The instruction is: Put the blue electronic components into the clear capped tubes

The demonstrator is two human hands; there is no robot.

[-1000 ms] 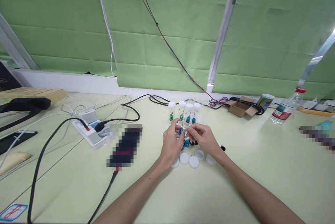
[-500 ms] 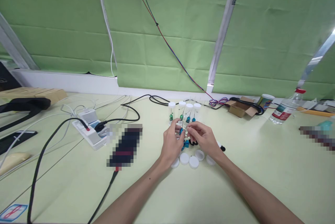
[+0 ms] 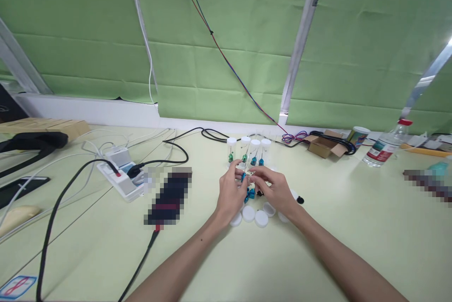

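My left hand (image 3: 230,192) and my right hand (image 3: 274,189) meet over the pale green table (image 3: 318,245), fingers curled together around a small clear vial with a blue piece (image 3: 244,177). Just behind them stands a row of several capped clear vials (image 3: 247,151) holding green and blue pieces. Loose white caps (image 3: 254,216) lie on the table under my wrists. A few blue pieces (image 3: 251,193) sit between my hands. What my right fingertips pinch is too small to make out.
A white power strip (image 3: 118,175) with black and white cables lies at the left, beside a blurred dark object (image 3: 169,196). At the back right are a small cardboard box (image 3: 323,147), a tin (image 3: 357,136) and a plastic water bottle (image 3: 386,144). Green blinds close off the back.
Both hands have shifted slightly upward and closer together around the vial. Nothing else on the table has moved.
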